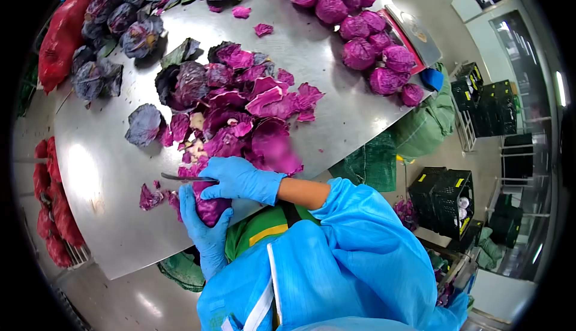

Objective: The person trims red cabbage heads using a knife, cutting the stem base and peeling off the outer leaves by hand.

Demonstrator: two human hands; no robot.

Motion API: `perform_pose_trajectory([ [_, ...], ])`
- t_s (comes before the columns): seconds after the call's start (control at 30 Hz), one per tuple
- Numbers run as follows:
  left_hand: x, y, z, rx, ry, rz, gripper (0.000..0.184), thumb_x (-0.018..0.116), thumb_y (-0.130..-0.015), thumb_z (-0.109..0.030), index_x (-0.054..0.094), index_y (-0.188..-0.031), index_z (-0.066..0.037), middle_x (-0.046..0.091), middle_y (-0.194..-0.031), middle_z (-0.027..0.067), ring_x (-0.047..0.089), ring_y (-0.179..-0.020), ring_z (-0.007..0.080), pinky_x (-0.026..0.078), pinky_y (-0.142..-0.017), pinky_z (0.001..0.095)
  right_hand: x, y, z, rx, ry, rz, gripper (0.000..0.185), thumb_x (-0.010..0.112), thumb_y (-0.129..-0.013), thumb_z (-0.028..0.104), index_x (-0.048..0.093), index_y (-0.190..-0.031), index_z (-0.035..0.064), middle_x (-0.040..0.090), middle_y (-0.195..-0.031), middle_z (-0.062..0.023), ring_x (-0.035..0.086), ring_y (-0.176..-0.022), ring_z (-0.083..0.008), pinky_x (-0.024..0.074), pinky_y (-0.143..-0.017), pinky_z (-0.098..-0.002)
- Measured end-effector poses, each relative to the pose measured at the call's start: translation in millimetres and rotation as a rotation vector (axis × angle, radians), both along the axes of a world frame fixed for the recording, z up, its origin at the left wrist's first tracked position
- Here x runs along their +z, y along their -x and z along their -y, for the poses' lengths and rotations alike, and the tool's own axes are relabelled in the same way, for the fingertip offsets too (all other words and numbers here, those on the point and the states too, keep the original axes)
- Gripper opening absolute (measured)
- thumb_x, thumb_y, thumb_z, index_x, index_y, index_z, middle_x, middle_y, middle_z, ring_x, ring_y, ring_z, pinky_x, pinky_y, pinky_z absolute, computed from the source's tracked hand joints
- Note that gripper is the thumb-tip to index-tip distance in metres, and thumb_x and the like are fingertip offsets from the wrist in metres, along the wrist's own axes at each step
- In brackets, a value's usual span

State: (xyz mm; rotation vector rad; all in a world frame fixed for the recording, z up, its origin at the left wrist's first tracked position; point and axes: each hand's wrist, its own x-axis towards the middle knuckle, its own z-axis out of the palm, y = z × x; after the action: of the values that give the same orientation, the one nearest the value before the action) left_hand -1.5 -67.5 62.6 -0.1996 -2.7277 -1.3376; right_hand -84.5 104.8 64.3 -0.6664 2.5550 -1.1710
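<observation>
Both my hands wear blue gloves at the near edge of the metal table (pixel 336 100). My left hand (pixel 203 226) is wrapped round a red cabbage (pixel 211 211) from the left and below. Over the top of that cabbage, my right hand (pixel 243 180) grips a knife (pixel 183 178), its dark blade pointing left; the handle is hidden in my fingers. Just beyond the hands lies a heap of purple cabbage leaves (pixel 225 133) with pale cut bits among them. One dark outer leaf (pixel 143 125) rests left of the heap.
Untrimmed dark cabbages (pixel 141 36) sit at the back left beside a red mesh sack (pixel 63 37). Peeled cabbages (pixel 360 54) are piled at the back right, near a flat metal-topped device (pixel 414 34). Black crates (pixel 441 196) stand on the floor to the right; more red sacks (pixel 57 211) are at left.
</observation>
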Motion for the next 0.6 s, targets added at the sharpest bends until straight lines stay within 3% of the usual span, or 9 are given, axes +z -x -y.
perform_pose_trajectory([
  [0.1,-6,2,-2,-0.028,0.012,-0.022,0.094,0.088,-0.063,-0.023,0.039,-0.140,-0.001,0.040,-0.144,0.0164,0.035,-0.135,0.0310,0.026,-0.113,0.0419,5,-8,1,0.073,-0.212,-0.214,0.049,0.062,-0.084,0.043,0.056,-0.118,0.0079,0.056,-0.086,-0.0112,0.063,-0.075,-0.0280,0.0499,-0.056,-0.0395],
  [0.13,-6,2,0,-0.030,0.018,-0.023,0.094,0.088,-0.063,-0.024,0.039,-0.140,-0.001,0.039,-0.144,0.0165,0.036,-0.135,0.0311,0.026,-0.113,0.0419,6,-12,2,0.020,-0.210,-0.461,0.048,0.062,-0.082,0.035,0.054,-0.119,0.0057,0.056,-0.082,-0.0092,0.062,-0.066,-0.0226,0.0493,-0.050,-0.0363],
  [0.23,2,4,-7,-0.016,-0.013,-0.013,0.093,0.087,-0.063,-0.030,0.040,-0.138,0.000,0.042,-0.142,0.0180,0.038,-0.132,0.0335,0.030,-0.111,0.0428,-17,-11,9,-0.023,-0.343,-0.631,0.042,0.063,-0.080,0.030,0.057,-0.114,0.0061,0.056,-0.076,-0.0063,0.061,-0.063,-0.0193,0.0492,-0.050,-0.0346],
  [0.3,2,1,-4,-0.006,0.136,0.053,0.094,0.087,-0.063,-0.032,0.040,-0.138,0.000,0.044,-0.139,0.0194,0.040,-0.130,0.0351,0.032,-0.109,0.0435,-24,-3,7,-0.061,-0.233,-0.614,0.035,0.062,-0.079,0.027,0.060,-0.107,0.0067,0.056,-0.071,-0.0048,0.060,-0.062,-0.0198,0.0486,-0.049,-0.0342],
  [0.37,-4,-3,-1,0.028,0.211,-0.024,0.100,0.088,-0.060,-0.034,0.038,-0.140,-0.001,0.044,-0.139,0.0199,0.041,-0.129,0.0349,0.032,-0.109,0.0434,-22,0,-3,-0.058,-0.349,-0.622,0.028,0.062,-0.080,0.024,0.062,-0.103,0.0080,0.057,-0.071,-0.0055,0.061,-0.062,-0.0213,0.0484,-0.049,-0.0346],
  [0.43,-10,-11,7,0.059,0.010,-0.024,0.104,0.089,-0.059,-0.033,0.033,-0.142,-0.001,0.041,-0.142,0.0183,0.040,-0.131,0.0324,0.031,-0.111,0.0419,-30,12,-32,-0.226,-0.434,-0.481,0.026,0.064,-0.079,0.022,0.062,-0.102,0.0086,0.056,-0.072,-0.0076,0.061,-0.063,-0.0236,0.0486,-0.050,-0.0363],
  [0.5,-15,-18,8,0.148,-0.116,-0.033,0.103,0.089,-0.060,-0.030,0.033,-0.142,-0.003,0.040,-0.143,0.0171,0.036,-0.134,0.0321,0.028,-0.113,0.0427,-35,18,-64,-0.394,-0.386,-0.510,0.032,0.065,-0.081,0.020,0.061,-0.109,0.0076,0.056,-0.077,-0.0099,0.060,-0.064,-0.0253,0.0483,-0.052,-0.0371],
  [0.57,-19,-29,12,0.209,-0.188,-0.025,0.101,0.089,-0.061,-0.029,0.033,-0.141,-0.004,0.038,-0.143,0.0163,0.035,-0.135,0.0314,0.027,-0.114,0.0428,1,12,-73,-0.522,-0.376,-0.499,0.033,0.065,-0.082,0.022,0.060,-0.110,0.0055,0.055,-0.083,-0.0110,0.060,-0.065,-0.0242,0.0469,-0.047,-0.0354],
  [0.6,-23,-27,12,0.217,-0.207,-0.025,0.101,0.090,-0.061,-0.029,0.033,-0.141,-0.004,0.037,-0.144,0.0161,0.035,-0.135,0.0308,0.026,-0.114,0.0425,6,3,-73,-0.525,-0.372,-0.467,0.047,0.066,-0.083,0.024,0.055,-0.125,0.0057,0.054,-0.089,-0.0123,0.060,-0.068,-0.0249,0.0477,-0.050,-0.0368],
])
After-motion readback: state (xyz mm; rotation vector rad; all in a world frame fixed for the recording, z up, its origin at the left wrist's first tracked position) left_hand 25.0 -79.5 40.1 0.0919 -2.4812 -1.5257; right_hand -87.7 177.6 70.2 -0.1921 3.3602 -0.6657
